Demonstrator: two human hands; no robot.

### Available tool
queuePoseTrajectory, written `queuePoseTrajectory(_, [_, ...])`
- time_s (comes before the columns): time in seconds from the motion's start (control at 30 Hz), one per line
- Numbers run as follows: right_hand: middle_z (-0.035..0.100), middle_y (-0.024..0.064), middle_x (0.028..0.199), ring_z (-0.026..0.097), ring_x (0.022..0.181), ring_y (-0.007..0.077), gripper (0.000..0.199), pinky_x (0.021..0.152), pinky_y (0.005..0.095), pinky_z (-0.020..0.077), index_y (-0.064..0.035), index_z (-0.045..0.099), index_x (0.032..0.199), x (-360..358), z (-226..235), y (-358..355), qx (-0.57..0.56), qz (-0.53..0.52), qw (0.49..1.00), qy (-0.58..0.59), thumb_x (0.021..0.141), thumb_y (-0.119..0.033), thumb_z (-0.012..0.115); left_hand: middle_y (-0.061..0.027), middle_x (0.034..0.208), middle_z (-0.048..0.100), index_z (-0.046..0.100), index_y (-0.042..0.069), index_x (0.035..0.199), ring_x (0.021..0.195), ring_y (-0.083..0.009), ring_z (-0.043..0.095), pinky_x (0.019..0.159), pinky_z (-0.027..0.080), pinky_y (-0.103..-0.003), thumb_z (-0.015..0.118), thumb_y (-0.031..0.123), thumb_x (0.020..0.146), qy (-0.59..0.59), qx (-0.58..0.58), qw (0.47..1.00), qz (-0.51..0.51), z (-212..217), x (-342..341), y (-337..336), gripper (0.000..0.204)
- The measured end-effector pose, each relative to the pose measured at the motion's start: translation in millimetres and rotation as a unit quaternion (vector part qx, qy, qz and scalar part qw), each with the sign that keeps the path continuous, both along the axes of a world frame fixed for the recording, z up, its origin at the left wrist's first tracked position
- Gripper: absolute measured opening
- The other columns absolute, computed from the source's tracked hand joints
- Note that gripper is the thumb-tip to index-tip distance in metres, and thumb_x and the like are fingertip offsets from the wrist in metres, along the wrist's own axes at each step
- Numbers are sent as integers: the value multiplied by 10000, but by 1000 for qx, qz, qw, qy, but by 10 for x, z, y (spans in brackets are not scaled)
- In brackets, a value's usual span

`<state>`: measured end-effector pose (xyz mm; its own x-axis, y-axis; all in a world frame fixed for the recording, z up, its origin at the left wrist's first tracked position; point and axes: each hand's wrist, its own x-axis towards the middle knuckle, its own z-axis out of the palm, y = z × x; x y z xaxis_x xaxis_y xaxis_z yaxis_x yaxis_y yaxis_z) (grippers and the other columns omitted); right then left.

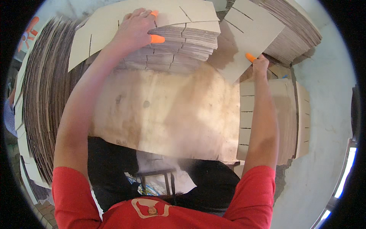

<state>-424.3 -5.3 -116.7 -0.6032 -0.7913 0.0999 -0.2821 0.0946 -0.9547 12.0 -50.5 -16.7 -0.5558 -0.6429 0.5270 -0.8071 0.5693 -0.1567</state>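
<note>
My left hand (pixel 138 28) reaches to the far left, its fingers over a tan slotted cardboard sheet (pixel 97 32) and its thumb apart beside the near edge. Orange covers show on that thumb and one finger. Under the sheet is a layered stack of slotted cardboard (pixel 194 42). At the far right, my right hand (pixel 260 65) pinches the near right edge of another slotted cardboard sheet (pixel 253 28), which is tilted across the work area. Its thumb has an orange cover; the other fingers are mostly hidden.
A stained wooden board (pixel 164 110) lies before me, above my lap. Tall cardboard stacks stand at left (pixel 47 87) and far right (pixel 295 32). Below my right forearm is another slotted stack (pixel 286 114). An orange fan (pixel 26 36) shows at far left.
</note>
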Motion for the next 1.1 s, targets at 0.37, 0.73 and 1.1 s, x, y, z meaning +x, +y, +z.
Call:
queuePoseTrajectory(0.37, [413, -25, 584, 374, 444, 50, 212, 385, 235, 346, -97, 377, 631, 436, 1120, 2068, -132, -40, 989, 57, 805, 0, 446, -56, 1006, 643, 630, 29, 1049, 965, -201, 581, 783, 482, -338, 662, 72, 723, 19, -166, 977, -129, -123, -14, 412, 331])
queuePoseTrajectory(0.73, [443, 19, 651, 428, 397, 76, 300, 274, 262, 376, -62, 394, 635, 1926, 1438, 2838, -129, -36, 991, -13, 791, 190, 442, -65, 780, 590, 664, 32, 691, 854, -228, 535, 507, 526, -267, 673, 81, 606, -182, -137, 964, -138, -16, -236, 887, 98])
queuePoseTrajectory(1.1, [520, 31, 672, 476, 401, 82, 242, 287, 257, 395, -18, 483, 694, 2133, 1230, 2791, -180, 5, 984, 13, 826, 139, 610, -135, 892, 641, 707, 9, 791, 1046, -292, 522, 573, 552, -291, 674, 111, 652, -246, -12, 960, -135, 5, -238, 1529, 175])
